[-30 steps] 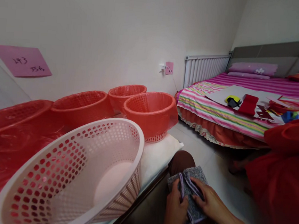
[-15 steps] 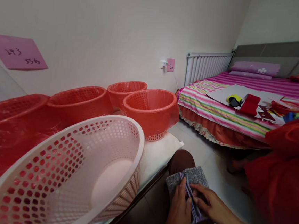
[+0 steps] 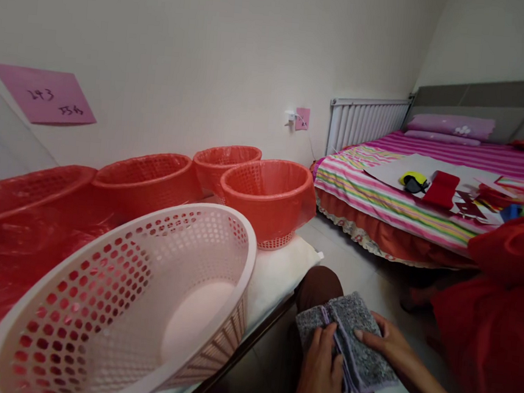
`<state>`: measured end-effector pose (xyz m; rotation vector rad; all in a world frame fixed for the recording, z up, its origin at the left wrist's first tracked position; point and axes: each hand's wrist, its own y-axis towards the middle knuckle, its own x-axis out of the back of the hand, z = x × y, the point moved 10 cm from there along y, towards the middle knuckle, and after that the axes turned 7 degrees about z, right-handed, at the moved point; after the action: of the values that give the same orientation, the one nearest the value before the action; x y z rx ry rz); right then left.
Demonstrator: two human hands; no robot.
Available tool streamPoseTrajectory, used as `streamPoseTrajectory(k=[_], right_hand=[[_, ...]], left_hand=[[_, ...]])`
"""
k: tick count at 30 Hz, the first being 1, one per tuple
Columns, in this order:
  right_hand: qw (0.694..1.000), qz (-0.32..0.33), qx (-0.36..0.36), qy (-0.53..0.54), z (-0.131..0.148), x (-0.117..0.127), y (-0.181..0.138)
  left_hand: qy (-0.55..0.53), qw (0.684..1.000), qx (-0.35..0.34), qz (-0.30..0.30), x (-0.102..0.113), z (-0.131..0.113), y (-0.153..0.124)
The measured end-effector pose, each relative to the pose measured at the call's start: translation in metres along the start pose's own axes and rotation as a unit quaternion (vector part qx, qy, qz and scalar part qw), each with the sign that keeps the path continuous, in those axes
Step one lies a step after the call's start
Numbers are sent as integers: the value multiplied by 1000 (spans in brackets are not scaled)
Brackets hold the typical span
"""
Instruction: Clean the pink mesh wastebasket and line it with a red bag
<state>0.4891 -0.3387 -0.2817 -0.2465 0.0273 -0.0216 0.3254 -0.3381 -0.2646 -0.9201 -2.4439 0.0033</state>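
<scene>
A folded piece of speckled grey knit-like cloth with lilac edging (image 3: 360, 330) lies across my brown-trousered knees. Lilac bands run along the fold near its middle. My left hand (image 3: 323, 364) presses on the left part, its bent fingertips at the lilac bands. At the right side, my right hand (image 3: 384, 342) pinches the cloth, thumb on top and the other fingers around the edge or underneath. The underside of the cloth is hidden. To the left of my knees stands a large pale pink perforated basket (image 3: 243, 280) with nothing in it.
Several red baskets lined with red plastic, one of them the nearest red basket (image 3: 267, 191), stand along the wall. The bed (image 3: 359, 183) at the right carries sheets of card and coloured pieces. Red fabric (image 3: 484, 326) hangs at the far right. A pink note (image 3: 45, 97) is on the wall.
My right hand has moved from the lilac bands out to the cloth's right edge. The grey right part now lies spread and in view. My left hand stays on the left part.
</scene>
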Motion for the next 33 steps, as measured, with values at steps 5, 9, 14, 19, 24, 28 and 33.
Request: streamPoseTrajectory(k=[5,9,14,19,24,28,33], right_hand=[[980,-66,75,-171,32,27,-6],[954,-133,75,-259,38,32,-12],[929,-112,117,-333,46,-8,-17],[911,-61,165,-373,42,-60,-19],[893,-32,164,-419,27,-87,-23],[868,-13,170,-467,20,-95,-29],[835,-8,221,-505,17,-105,-37]], left_hand=[[-23,999,-40,28,-8,-20,5],[-56,996,-61,44,-18,-25,11],[-171,985,-33,11,-18,-4,30],[-324,946,-14,-15,-8,19,46],[-424,905,20,-34,-4,31,34],[-425,902,65,-45,3,42,23],[-362,918,119,-108,28,70,16]])
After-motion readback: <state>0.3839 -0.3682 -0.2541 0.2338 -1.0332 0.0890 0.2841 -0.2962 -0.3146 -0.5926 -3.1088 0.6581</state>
